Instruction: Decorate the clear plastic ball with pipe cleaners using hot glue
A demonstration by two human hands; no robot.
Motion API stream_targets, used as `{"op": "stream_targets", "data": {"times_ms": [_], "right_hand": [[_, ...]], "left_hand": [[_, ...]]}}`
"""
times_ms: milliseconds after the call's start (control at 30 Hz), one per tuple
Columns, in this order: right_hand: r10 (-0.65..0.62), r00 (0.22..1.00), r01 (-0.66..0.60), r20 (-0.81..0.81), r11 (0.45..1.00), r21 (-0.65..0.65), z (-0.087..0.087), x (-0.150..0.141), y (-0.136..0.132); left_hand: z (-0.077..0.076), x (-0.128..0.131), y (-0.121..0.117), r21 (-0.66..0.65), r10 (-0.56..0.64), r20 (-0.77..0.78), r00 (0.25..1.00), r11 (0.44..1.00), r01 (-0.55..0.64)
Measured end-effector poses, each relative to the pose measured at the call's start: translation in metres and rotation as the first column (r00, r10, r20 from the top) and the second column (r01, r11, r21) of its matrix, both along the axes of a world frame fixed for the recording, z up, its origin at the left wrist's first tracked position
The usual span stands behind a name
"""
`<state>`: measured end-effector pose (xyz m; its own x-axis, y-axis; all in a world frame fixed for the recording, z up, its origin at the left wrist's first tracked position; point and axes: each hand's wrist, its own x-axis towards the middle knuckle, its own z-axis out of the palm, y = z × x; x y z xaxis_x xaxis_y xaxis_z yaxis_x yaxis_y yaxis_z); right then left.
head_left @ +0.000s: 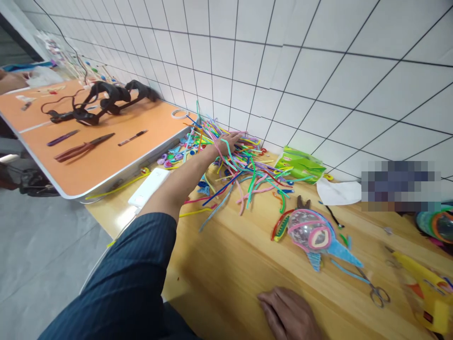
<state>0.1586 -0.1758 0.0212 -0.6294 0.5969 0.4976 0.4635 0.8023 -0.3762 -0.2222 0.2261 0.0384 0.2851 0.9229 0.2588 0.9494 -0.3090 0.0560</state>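
My left arm in a dark striped sleeve reaches far across the wooden table. My left hand lies on a big pile of coloured pipe cleaners by the tiled wall. Its fingers are stretched out among the strands, and a cyan strand crosses over it. My right hand rests flat on the wood at the near edge, fingers apart, holding nothing. A colourful bird-like craft piece lies between the pile and my right hand.
Small scissors and a yellow glue gun lie at the right. A green packet and white paper sit by the wall. A white box lies left of my arm. The orange table holds pliers, pens and black objects.
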Motion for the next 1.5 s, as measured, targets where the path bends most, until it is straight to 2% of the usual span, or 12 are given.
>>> {"op": "stream_targets", "data": {"times_ms": [133,333,467,800,1167,1500], "right_hand": [[-0.005,1.000,0.005,0.006,1.000,-0.012,0.001,0.000,0.000],[-0.008,1.000,0.008,0.000,0.999,-0.033,-0.002,0.000,0.000],[-0.016,1.000,0.016,-0.013,1.000,-0.023,-0.003,0.001,-0.001],[-0.010,1.000,0.010,0.009,1.000,-0.011,0.000,0.001,-0.001],[-0.015,1.000,0.015,-0.011,1.000,-0.022,-0.004,0.001,-0.002],[-0.021,1.000,0.021,0.002,1.000,-0.017,0.000,0.000,0.000]], "left_hand": [[-0.011,-0.002,0.006,-0.023,0.003,-0.009,1.000,1.000,-0.003],[-0.021,-0.012,-0.010,0.057,0.022,0.029,0.999,0.998,-0.023],[-0.025,-0.016,-0.020,0.066,0.024,0.049,0.999,0.997,-0.027],[-0.024,-0.020,-0.031,0.027,0.002,0.057,0.998,1.000,-0.004],[-0.023,-0.018,-0.027,0.006,-0.041,0.062,0.997,0.999,0.041],[-0.021,-0.018,-0.034,0.012,0.013,0.074,0.997,1.000,-0.014]]}}
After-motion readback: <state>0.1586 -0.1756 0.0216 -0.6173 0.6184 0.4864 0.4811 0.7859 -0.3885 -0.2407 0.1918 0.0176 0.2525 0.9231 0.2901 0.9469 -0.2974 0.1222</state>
